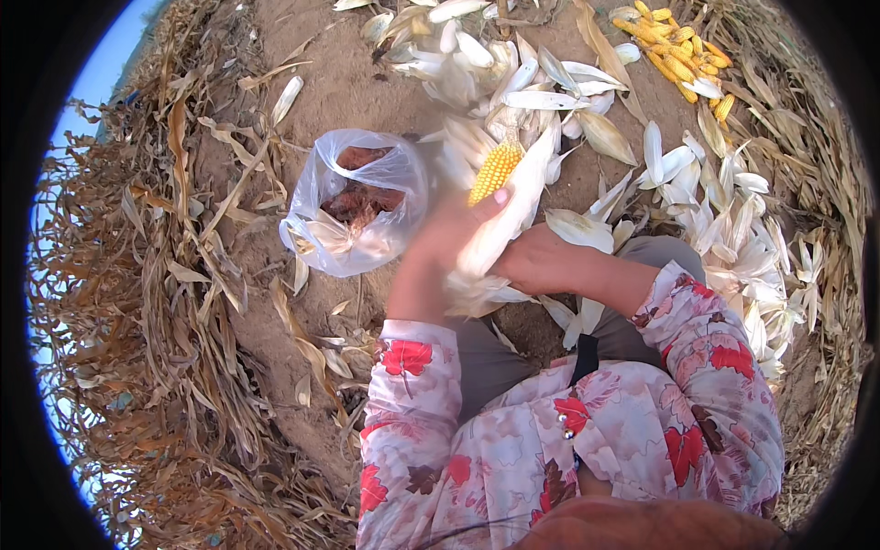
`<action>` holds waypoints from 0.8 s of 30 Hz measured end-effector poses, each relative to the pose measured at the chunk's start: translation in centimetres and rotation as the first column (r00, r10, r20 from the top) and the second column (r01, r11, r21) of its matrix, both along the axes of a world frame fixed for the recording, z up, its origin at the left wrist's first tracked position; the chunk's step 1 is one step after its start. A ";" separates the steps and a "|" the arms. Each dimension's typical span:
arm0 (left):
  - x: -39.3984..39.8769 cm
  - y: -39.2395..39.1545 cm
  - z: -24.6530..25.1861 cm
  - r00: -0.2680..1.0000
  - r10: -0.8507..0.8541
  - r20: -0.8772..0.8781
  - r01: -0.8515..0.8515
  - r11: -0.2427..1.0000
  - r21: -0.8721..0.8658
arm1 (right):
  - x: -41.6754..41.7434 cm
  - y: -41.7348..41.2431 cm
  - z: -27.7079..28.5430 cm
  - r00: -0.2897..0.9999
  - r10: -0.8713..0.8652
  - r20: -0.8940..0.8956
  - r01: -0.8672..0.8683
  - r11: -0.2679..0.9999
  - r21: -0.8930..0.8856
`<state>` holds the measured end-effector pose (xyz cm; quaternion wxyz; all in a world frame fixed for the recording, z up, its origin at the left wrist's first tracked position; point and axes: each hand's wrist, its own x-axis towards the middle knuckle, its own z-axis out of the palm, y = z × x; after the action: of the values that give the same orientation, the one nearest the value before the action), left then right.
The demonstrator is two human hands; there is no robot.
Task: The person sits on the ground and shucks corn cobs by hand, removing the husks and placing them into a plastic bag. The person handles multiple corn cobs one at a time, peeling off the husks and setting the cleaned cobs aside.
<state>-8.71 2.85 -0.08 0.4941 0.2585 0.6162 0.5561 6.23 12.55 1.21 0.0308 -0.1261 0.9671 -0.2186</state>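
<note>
A yellow corn cob (496, 172) lies bared, its pale husk (519, 199) folded back on several sides. My left hand (440, 230), blurred, is at the cob's lower end, with its thumb against the cob and the husk beside it. Closed around the lower part of the husk is my right hand (540, 260), just right of the left one. Left of my hands stands a clear plastic bag (405, 227) that holds reddish-brown corn silk (361, 199) and some pale husk.
Husked yellow cobs (677, 55) lie piled at the upper right. Loose husks (732, 227) are heaped on the right, and more husks (474, 51) lie beyond my hands. Dry corn stalks (185, 275) line the left side, with others along the right edge.
</note>
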 end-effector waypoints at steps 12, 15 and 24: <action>-1.8 -2.2 2.5 0.707 0.522 0.476 -0.614 0.788 0.047 | 13.3 17.1 2.8 0.450 -0.855 -0.259 0.892 0.446 0.074; -1.4 -1.5 3.0 0.715 0.476 0.513 -0.573 0.818 0.040 | 26.6 21.6 -3.1 0.280 -0.960 0.012 0.876 0.260 0.407; -0.4 -1.4 3.6 0.694 0.519 0.499 -0.641 0.760 0.102 | 45.8 20.4 -9.8 0.224 -0.841 0.492 0.793 0.451 0.410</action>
<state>-9.10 1.42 3.56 0.3774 -0.0203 0.4563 0.8056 52.01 32.92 -8.60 0.2416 0.4823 0.8191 -0.1952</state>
